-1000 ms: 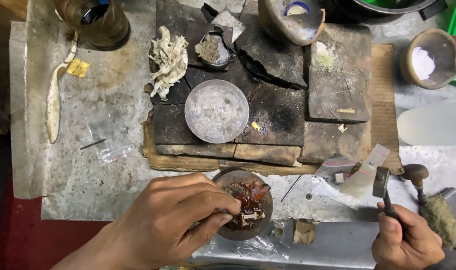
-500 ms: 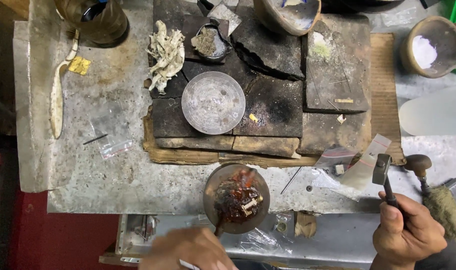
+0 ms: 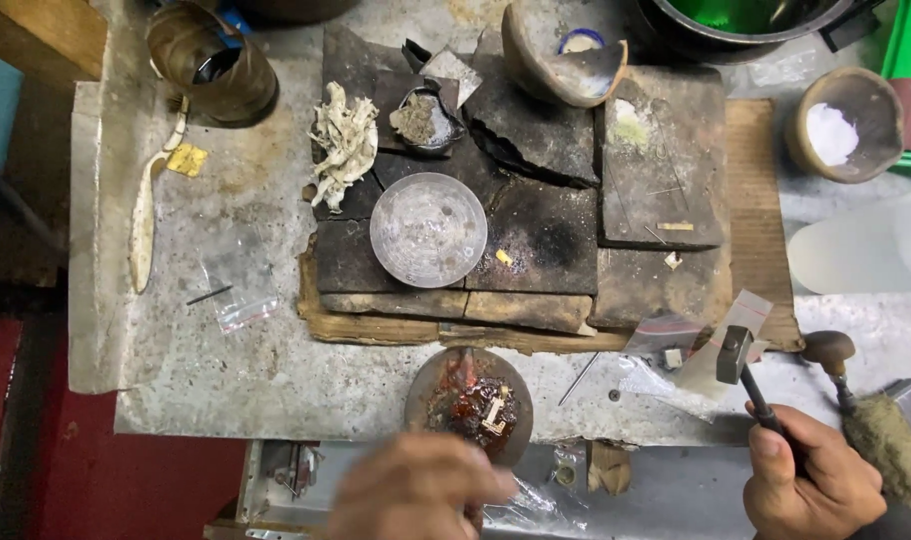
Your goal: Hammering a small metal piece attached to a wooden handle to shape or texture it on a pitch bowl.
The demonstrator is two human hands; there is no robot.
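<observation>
right hand (image 3: 821,490): fingers wrapped round small hammer (image 3: 748,385), head raised | left hand (image 3: 416,490): blurred, fingers unclear, beside pitch bowl (image 3: 469,405) at table (image 3: 226,380) front edge, within reach

Even overhead light, left hand (image 3: 416,490) blurred

Left hand (image 3: 416,488) blurred, low; right hand (image 3: 811,482) fisted, fingers curled.

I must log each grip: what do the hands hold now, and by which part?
The right hand holds a small hammer by its dark handle, head up. The left hand is blurred near the round block; its hold cannot be told.
</observation>
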